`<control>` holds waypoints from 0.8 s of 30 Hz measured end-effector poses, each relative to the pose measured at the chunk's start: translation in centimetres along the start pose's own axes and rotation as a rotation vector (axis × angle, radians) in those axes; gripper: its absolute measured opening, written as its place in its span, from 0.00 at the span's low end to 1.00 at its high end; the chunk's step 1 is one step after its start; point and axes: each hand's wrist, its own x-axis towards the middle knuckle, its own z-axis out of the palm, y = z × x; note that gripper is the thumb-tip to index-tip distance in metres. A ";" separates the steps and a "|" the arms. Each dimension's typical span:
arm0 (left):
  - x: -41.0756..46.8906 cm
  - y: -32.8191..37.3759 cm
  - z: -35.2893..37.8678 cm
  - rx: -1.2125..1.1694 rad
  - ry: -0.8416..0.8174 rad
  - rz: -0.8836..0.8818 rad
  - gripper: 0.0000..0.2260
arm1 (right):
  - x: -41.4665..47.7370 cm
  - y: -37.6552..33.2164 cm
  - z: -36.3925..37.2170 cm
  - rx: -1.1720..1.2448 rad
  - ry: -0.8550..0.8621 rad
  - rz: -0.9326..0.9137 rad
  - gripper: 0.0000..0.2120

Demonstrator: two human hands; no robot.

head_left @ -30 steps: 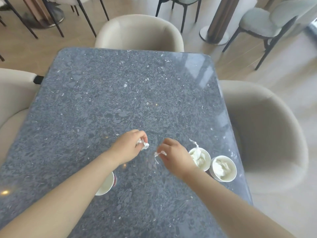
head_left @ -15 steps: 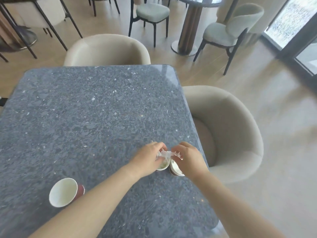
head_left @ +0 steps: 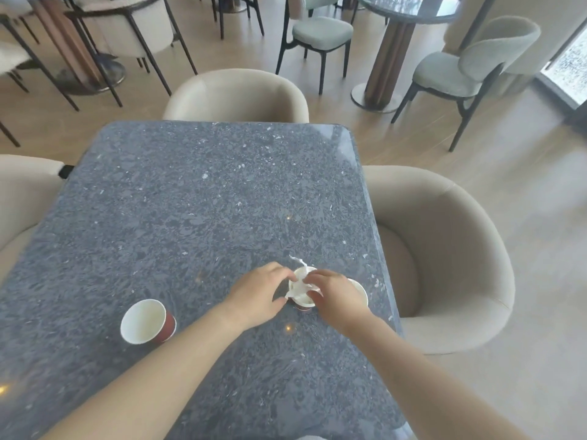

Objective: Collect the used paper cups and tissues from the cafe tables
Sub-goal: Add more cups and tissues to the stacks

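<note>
Here I see both hands meeting over one paper cup [head_left: 301, 298] near the right edge of the dark speckled desk [head_left: 203, 201]. My left hand [head_left: 259, 295] sits just left of that cup, fingers curled in toward its rim, and my right hand [head_left: 336, 296] sits just right of it, its fingertips closed on a crumpled white tissue [head_left: 300, 281] that bulges out of the cup's mouth, with a thin twisted strand sticking up beyond the far side of the cup. I cannot tell whether the left fingers actually pinch the tissue or only touch it. A second cup [head_left: 360, 292] stands right beside the first, on its right, mostly hidden under my right hand. A third, red-sided cup [head_left: 146, 322] stands well to the left of the first one. A beige chair [head_left: 444, 258] sits beyond the desk's right edge.
</note>
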 end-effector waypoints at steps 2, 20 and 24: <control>-1.1 -0.8 0.0 0.003 -0.010 -0.028 0.15 | 0.1 -0.2 0.7 -0.074 -0.117 -0.020 0.16; -1.1 -1.0 -0.3 -0.013 -0.046 0.082 0.18 | 0.5 -0.3 -1.1 -0.042 0.148 0.179 0.08; 0.6 0.6 1.4 0.099 -0.167 0.197 0.24 | -1.0 0.6 -2.3 -0.004 0.197 0.196 0.08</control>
